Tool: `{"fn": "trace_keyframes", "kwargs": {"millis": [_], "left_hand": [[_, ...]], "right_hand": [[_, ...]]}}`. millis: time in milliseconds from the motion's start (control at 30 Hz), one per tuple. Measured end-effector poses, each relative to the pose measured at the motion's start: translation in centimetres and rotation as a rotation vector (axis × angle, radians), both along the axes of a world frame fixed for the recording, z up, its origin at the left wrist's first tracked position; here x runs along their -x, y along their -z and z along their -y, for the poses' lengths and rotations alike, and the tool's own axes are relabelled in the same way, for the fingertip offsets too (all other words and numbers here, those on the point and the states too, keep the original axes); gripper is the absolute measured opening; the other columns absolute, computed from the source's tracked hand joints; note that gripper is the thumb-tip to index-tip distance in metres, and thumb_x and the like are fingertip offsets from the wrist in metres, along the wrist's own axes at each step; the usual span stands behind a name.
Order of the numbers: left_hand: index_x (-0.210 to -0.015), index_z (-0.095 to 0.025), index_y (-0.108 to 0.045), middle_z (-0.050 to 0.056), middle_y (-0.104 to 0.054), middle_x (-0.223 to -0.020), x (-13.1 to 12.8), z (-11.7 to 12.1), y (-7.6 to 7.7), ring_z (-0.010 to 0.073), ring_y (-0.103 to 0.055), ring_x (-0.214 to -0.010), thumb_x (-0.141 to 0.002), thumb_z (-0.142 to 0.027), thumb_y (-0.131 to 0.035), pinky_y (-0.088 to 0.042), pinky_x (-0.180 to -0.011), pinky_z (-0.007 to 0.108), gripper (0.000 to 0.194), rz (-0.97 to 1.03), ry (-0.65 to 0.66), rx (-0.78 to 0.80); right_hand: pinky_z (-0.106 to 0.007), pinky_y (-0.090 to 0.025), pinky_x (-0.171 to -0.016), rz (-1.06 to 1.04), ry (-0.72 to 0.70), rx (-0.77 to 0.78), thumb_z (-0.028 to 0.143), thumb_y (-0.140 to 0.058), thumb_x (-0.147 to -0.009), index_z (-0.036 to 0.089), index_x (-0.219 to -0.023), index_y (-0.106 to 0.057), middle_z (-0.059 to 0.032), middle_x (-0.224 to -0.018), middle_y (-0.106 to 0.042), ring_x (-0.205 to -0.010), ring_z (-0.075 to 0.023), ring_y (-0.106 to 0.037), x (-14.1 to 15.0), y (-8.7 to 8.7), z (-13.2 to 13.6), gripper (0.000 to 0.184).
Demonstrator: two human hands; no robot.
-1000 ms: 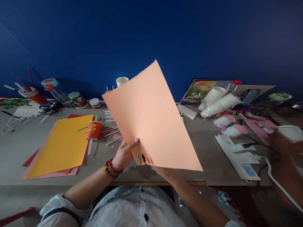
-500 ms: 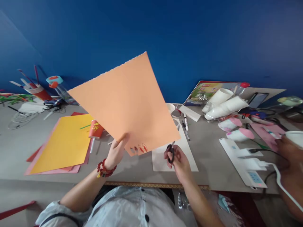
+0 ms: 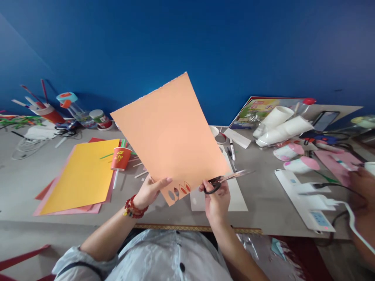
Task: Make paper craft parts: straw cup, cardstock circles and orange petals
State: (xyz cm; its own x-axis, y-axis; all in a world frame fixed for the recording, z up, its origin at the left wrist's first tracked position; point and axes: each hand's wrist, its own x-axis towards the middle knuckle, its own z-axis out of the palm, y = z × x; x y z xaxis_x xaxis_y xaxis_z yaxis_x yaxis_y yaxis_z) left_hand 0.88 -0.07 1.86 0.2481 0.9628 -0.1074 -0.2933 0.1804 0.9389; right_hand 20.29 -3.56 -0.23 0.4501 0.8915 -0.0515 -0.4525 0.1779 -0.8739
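Note:
A large sheet of peach-orange paper (image 3: 175,128) is held up and tilted over the table, its top edge torn rough. My left hand (image 3: 149,193), wearing red bead bracelets, pinches its lower edge with the thumb on top. Along the bottom, two oval holes and two drawn red-orange ovals (image 3: 184,189) sit in a row. My right hand (image 3: 217,203) is closed on black-handled scissors (image 3: 215,185), whose blades point right, away from the ovals. Its fingertips are at the sheet's lower right edge; whether they grip it I cannot tell. Beneath lies a white sheet (image 3: 234,199).
Yellow paper (image 3: 79,175) on pink and red sheets lies left, beside a red paper cup (image 3: 120,158). At right are stacked white cups (image 3: 284,130), pink-and-white cups (image 3: 301,164), a power strip (image 3: 304,203) and another person's hand (image 3: 361,183). A blue wall (image 3: 187,35) stands behind.
The peach sheet has shifted right and slightly down with my left hand. My right hand has come up to its lower edge, and the scissors have turned so their blades point right.

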Motion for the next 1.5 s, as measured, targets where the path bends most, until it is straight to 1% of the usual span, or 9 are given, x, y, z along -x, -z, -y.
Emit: {"fn": "trace_keyframes", "kwargs": {"millis": [133,233,333,500,633,700,867,1167,1500], "left_hand": [[-0.102,-0.014,-0.074,0.011,-0.078,-0.096,-0.2,0.3,0.6,0.0252,-0.074,-0.077,-0.079,-0.040,-0.076,-0.063,-0.072,0.036,0.035,-0.155,0.020,-0.037],[-0.103,-0.016,-0.073,0.009,-0.077,-0.094,0.2,0.2,1.1,0.0215,-0.072,-0.061,-0.082,-0.042,-0.071,-0.062,-0.057,0.034,0.034,-0.235,0.029,-0.004],[-0.099,-0.015,-0.072,0.009,-0.077,-0.092,0.9,-0.1,1.3,0.0208,-0.071,-0.059,-0.082,-0.042,-0.072,-0.062,-0.054,0.032,0.032,-0.241,-0.019,0.028],[-0.098,-0.014,-0.072,0.008,-0.077,-0.089,1.4,-0.2,1.4,0.0201,-0.071,-0.058,-0.083,-0.041,-0.072,-0.061,-0.052,0.031,0.031,-0.193,-0.116,0.007],[-0.099,-0.014,-0.072,0.007,-0.077,-0.086,0.8,-0.1,1.8,0.0200,-0.069,-0.052,-0.081,-0.041,-0.073,-0.060,-0.050,0.033,0.032,-0.140,-0.136,0.023],[-0.099,-0.014,-0.072,0.008,-0.077,-0.091,0.4,0.0,2.0,0.0216,-0.071,-0.058,-0.080,-0.041,-0.074,-0.060,-0.053,0.033,0.033,-0.138,-0.174,0.015],[-0.100,-0.015,-0.074,0.012,-0.076,-0.108,0.0,0.5,2.0,0.0306,-0.073,-0.094,-0.077,-0.043,-0.076,-0.062,-0.068,0.033,0.037,-0.195,-0.240,-0.012],[-0.105,-0.014,-0.072,0.012,-0.075,-0.111,-0.3,1.1,1.7,0.0298,-0.074,-0.085,-0.077,-0.048,-0.076,-0.062,-0.064,0.034,0.044,-0.189,-0.215,0.051],[-0.094,-0.017,-0.075,0.008,-0.079,-0.088,-0.7,1.2,1.5,0.0300,-0.075,-0.083,-0.078,-0.047,-0.075,-0.062,-0.062,0.034,0.034,-0.199,-0.204,0.036]], "right_hand": [[-0.026,-0.054,-0.057,0.052,-0.002,0.005,0.025,-0.082,-0.068,0.021,-0.088,-0.053,0.0063,-0.069,-0.063,-0.054,-0.0098,-0.061,-0.2,0.6,-0.3,0.035],[-0.024,-0.051,-0.053,0.160,-0.092,0.059,0.031,-0.082,-0.070,0.022,-0.088,-0.053,0.0051,-0.072,-0.064,-0.054,-0.0102,-0.061,-1.1,0.9,-0.2,0.035],[-0.020,-0.045,-0.045,0.300,-0.276,0.180,0.035,-0.081,-0.071,0.022,-0.086,-0.052,0.0029,-0.075,-0.064,-0.055,-0.0102,-0.058,-2.4,0.7,0.8,0.035],[-0.017,-0.030,-0.036,0.426,-0.675,0.380,0.044,-0.076,-0.075,0.022,-0.080,-0.049,0.0060,-0.059,-0.058,-0.043,-0.0069,-0.043,-4.4,0.2,3.9,0.036],[-0.017,-0.030,-0.038,0.450,-0.832,0.461,0.049,-0.070,-0.080,0.020,-0.080,-0.050,0.0041,-0.060,-0.062,-0.041,-0.0064,-0.043,-4.3,0.3,5.7,0.035],[-0.017,-0.030,-0.038,0.446,-0.859,0.456,0.052,-0.068,-0.080,0.020,-0.079,-0.050,0.0026,-0.061,-0.064,-0.041,-0.0060,-0.043,-3.9,0.5,5.9,0.037],[-0.019,-0.024,-0.036,0.342,-0.905,0.358,0.066,-0.063,-0.080,0.019,-0.078,-0.051,0.0004,-0.058,-0.065,-0.037,-0.0051,-0.038,-2.8,1.2,5.2,0.049],[-0.019,-0.022,-0.036,0.240,-0.876,0.331,0.067,-0.062,-0.082,0.018,-0.078,-0.052,0.0015,-0.055,-0.063,-0.035,-0.0040,-0.034,-1.7,0.7,4.9,0.050],[-0.019,-0.019,-0.035,0.234,-0.872,0.328,0.067,-0.062,-0.082,0.019,-0.077,-0.049,0.0023,-0.053,-0.060,-0.035,-0.0048,-0.033,-1.5,0.8,4.6,0.050]]}}
